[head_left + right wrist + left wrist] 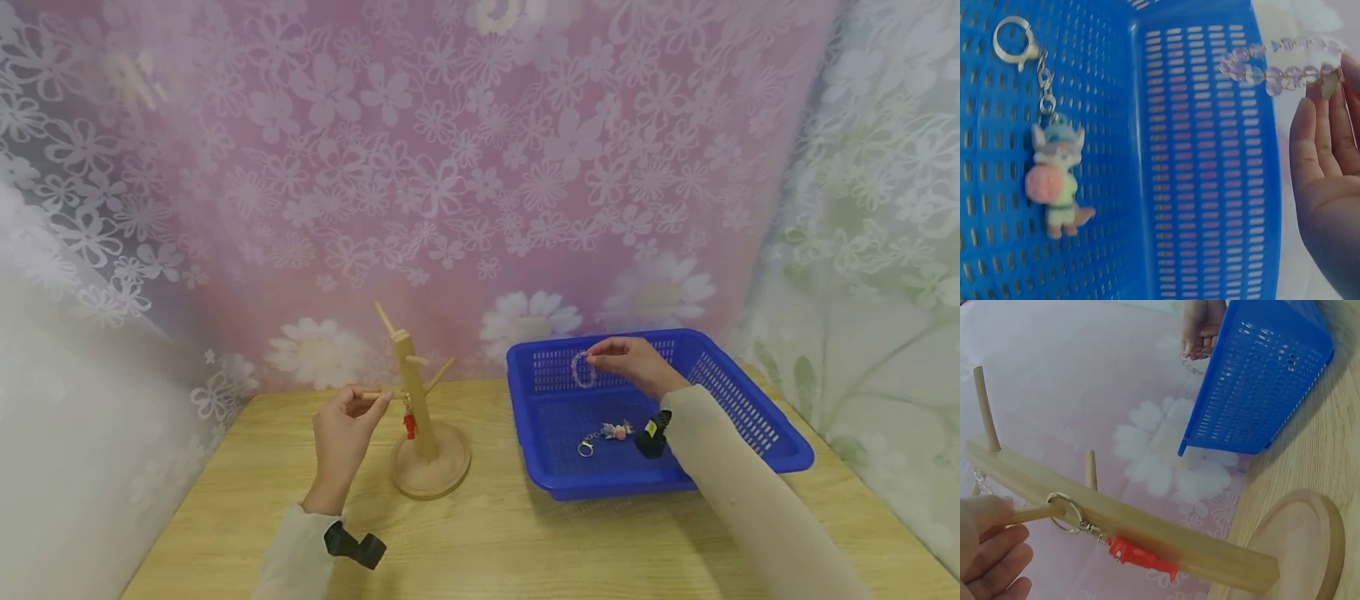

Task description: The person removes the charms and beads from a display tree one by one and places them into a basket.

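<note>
My left hand [341,442] pinches the end of one peg [1029,515] on a wooden stand [422,417] with a round base. On that same peg hangs a keychain with a red figure [1138,555], its metal ring around the wood near the post. Over the blue basket [622,485], my right hand [636,367] holds a bracelet of clear pinkish beads [1294,76] between thumb and fingers, and the loop dangles. Inside the basket lies another keychain, with a small fox-like figure [1060,169] and a gold clasp [1013,44].
More clear beads [982,481] show behind the left hand, by the stand's upper end. Other pegs [441,375] stick out from the post. The stand and basket share a wooden table [480,533], with a flowered pink backdrop [465,208] behind it.
</note>
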A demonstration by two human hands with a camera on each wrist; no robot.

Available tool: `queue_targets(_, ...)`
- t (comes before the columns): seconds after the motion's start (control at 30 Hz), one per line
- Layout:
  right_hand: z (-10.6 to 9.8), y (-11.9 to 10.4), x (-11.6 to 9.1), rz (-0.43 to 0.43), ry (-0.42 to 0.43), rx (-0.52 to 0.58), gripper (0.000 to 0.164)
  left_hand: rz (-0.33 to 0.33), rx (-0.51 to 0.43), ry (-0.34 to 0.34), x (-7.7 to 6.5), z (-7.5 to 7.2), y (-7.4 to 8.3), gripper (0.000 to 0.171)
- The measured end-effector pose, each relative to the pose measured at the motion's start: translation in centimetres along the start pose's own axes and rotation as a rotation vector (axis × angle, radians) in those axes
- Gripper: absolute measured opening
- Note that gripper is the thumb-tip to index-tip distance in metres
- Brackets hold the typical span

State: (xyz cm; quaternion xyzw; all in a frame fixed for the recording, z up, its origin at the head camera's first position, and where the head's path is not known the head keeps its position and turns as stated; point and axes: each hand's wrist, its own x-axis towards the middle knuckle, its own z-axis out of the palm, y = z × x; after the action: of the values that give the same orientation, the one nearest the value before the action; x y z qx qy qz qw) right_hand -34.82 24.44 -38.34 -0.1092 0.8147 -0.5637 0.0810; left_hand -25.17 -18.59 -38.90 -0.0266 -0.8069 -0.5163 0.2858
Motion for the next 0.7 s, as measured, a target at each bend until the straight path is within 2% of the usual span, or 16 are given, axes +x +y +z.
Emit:
queue_targets(0.17,-0.6,1.1,0.1,0.02,-0.056,-0.02,0.045,0.015,0.007,-0.082,0.1,-0.9,-0.5,0.026)
queue_targets(0.27,-0.9,1.6,0.1,0.029,-0.104,-0.023,0.047,0.005,0.025,-0.107,0.3,-1.6,-0.4,0.03)
queue_targets(0.4,-1.0,1.9,0.1,0.039,-0.158,0.017,0.046,-0.02,-0.016,-0.12,0.9,-2.5,-0.1,0.031)
queue_targets(0.57,-0.9,2.0,0.1,0.023,-0.184,0.004,0.04,-0.04,-0.139,-0.163,3.3,-3.5,1.2,0.035)
queue_targets(0.7,-0.6,2.1,0.2,0.001,-0.192,-0.064,0.039,-0.022,-0.137,-0.194,5.8,-3.8,2.4,0.04)
